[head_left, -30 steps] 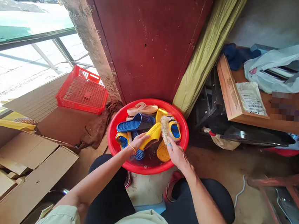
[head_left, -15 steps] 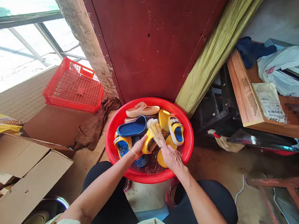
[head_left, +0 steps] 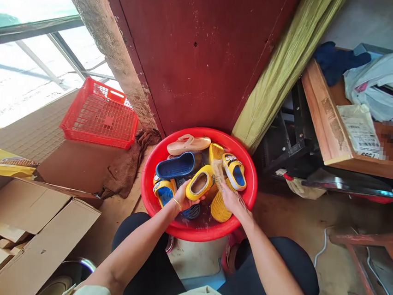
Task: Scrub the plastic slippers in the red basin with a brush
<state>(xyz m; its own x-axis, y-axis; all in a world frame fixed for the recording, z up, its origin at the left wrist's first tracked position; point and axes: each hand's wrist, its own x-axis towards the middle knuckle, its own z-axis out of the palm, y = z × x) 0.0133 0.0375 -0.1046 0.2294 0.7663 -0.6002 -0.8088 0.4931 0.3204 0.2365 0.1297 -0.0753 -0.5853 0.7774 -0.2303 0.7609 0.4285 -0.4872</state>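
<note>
Over the red basin (head_left: 194, 234), the grip of the left hand (head_left: 184, 199) is closed on a yellow shoe (head_left: 200, 182), whose opening faces upward. The grip of the right hand (head_left: 233, 201) holds a brush (head_left: 218, 173) just beside this shoe; whether they touch, I cannot tell. Around them lie a blue slipper (head_left: 175, 166), a beige flip-flop (head_left: 197, 145) and a yellow-and-blue clog (head_left: 235, 172). Farther out, on the left, a red crate (head_left: 100, 118) stands near a brown cloth (head_left: 124, 173).
</note>
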